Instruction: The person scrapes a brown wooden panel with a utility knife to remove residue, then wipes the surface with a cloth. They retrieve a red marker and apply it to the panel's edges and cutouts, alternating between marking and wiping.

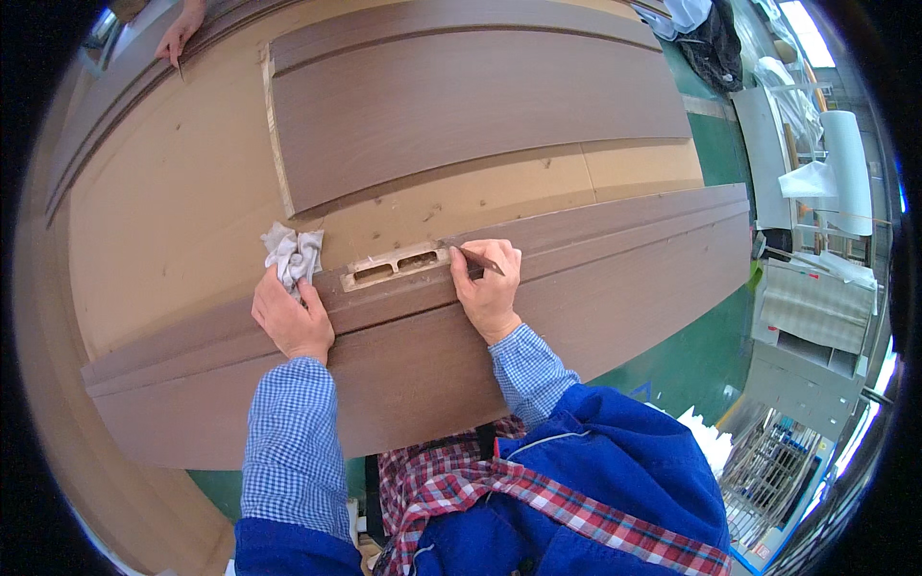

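My left hand (291, 317) is closed on a crumpled white rag (291, 257) at the far edge of a long brown wood-grain panel (403, 394). In the panel's far edge is a cut-out recess (386, 269) with two slots and pale bare wood around them. My right hand (490, 293) pinches a thin brown stick (483, 260), its kind unclear, at the right end of this recess. The stick's lower tip is hidden by my fingers.
A second brown panel (480, 96) lies farther off on the cardboard-covered table (173, 230). Another person's hand (181, 36) is at a long brown piece (106, 120) at the far left. Rolls of white wrapping (845, 173) stand at the right, beyond the green floor (706, 336).
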Demonstrator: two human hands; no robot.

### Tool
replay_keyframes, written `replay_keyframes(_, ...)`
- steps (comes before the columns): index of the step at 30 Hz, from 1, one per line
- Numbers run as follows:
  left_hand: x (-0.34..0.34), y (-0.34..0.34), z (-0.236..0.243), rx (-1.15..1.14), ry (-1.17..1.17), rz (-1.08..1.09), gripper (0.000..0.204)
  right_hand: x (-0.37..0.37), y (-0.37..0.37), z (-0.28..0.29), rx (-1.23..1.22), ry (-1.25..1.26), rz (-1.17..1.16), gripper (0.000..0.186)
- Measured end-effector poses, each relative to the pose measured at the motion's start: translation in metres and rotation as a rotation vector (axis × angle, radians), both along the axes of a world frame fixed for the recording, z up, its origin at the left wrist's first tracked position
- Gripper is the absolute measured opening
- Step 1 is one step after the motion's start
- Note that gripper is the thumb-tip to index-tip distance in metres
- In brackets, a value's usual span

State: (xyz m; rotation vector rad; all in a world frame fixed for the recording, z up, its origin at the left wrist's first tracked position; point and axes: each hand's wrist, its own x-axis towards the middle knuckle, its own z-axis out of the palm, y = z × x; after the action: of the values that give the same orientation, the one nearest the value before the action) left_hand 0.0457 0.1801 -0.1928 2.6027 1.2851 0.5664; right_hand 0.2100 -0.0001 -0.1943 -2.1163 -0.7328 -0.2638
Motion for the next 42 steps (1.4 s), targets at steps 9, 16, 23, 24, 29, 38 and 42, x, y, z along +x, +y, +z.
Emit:
replay_keyframes(9,0.000,0.002,-0.002,-0.002,0.006,-0.012,0.043,-0.002,0.002,-0.001,0.013,-0.028,0.005,0.020)
replay_keyframes(16,0.001,0.001,-0.003,0.009,-0.012,-0.020,0.043,-0.002,0.002,-0.001,0.024,-0.068,-0.021,0.019)
replay_keyframes(23,-0.002,0.002,-0.005,0.002,0.003,-0.009,0.041,0.001,-0.005,-0.001,-0.012,-0.039,-0.103,0.020)
replay_keyframes(24,-0.003,0.003,-0.004,0.012,0.008,-0.006,0.041,-0.003,0.001,-0.001,0.020,-0.031,-0.040,0.020)
replay_keyframes(29,-0.002,0.003,-0.002,0.004,-0.004,-0.011,0.042,0.003,-0.005,-0.003,-0.052,-0.028,-0.133,0.021)
replay_keyframes(38,-0.004,0.004,-0.006,0.000,0.017,-0.005,0.043,0.008,-0.008,-0.004,-0.016,-0.044,-0.101,0.020)
replay_keyframes(42,-0.002,0.004,-0.006,-0.006,0.005,-0.015,0.043,-0.001,0.004,0.000,0.021,-0.025,0.054,0.021)
